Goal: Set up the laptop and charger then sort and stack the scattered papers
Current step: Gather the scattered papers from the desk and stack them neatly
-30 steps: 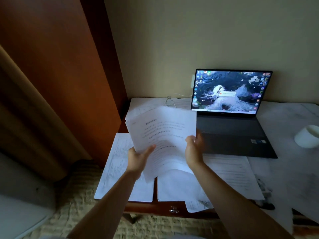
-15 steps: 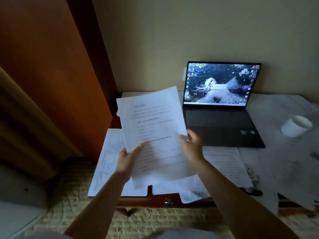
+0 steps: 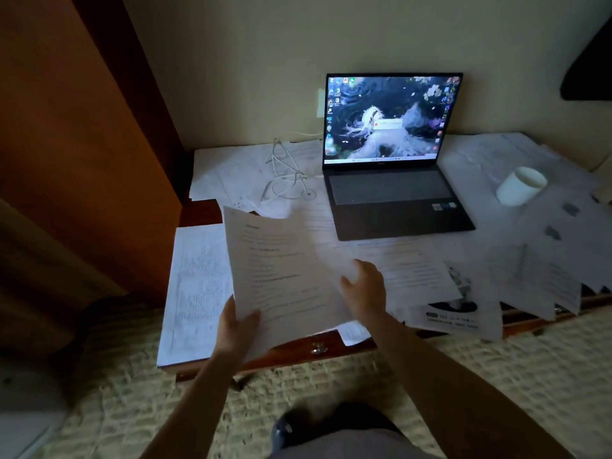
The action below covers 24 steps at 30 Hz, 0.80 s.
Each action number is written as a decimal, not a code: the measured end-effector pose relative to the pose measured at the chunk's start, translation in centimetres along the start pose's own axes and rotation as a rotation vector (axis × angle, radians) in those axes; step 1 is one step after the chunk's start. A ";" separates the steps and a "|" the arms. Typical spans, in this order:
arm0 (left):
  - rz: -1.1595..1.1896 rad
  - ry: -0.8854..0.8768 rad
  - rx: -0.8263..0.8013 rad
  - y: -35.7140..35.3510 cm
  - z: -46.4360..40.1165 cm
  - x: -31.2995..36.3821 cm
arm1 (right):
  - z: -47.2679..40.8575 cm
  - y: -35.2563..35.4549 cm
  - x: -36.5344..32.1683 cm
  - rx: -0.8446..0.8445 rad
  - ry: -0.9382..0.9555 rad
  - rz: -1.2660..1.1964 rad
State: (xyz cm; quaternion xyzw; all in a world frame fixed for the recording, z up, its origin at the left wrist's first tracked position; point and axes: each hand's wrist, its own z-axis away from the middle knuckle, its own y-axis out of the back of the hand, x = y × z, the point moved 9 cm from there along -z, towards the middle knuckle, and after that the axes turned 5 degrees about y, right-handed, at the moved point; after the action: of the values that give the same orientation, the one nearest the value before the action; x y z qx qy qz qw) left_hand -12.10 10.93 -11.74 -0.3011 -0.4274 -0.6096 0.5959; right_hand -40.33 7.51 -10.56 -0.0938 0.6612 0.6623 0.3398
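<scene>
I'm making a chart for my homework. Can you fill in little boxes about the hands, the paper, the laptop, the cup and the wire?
left hand: grips the held sheet's lower left corner
right hand: at the sheet's right edge, grip unclear
laptop: open, screen lit, at the back of the desk
cup: white, right of the laptop
charger cable: white, coiled left of the laptop
scattered papers: spread over the desk

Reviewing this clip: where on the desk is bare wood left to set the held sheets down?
Barely any. One bare strip of desk shows between the back-left papers and the front-left sheet. Elsewhere papers crowd round the laptop, cable and cup. The left hand grips the held sheets.
</scene>
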 end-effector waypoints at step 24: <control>-0.089 0.006 0.204 -5.6 5.7 -0.6 | 0.4 5.8 2.2 0.061 0.513 0.384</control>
State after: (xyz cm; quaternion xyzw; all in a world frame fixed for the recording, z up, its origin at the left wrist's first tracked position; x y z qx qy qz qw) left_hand -18.38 15.80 -10.59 -0.2177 -0.4982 -0.5899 0.5970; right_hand -45.21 9.26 -7.03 -0.1211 0.7503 0.6491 0.0337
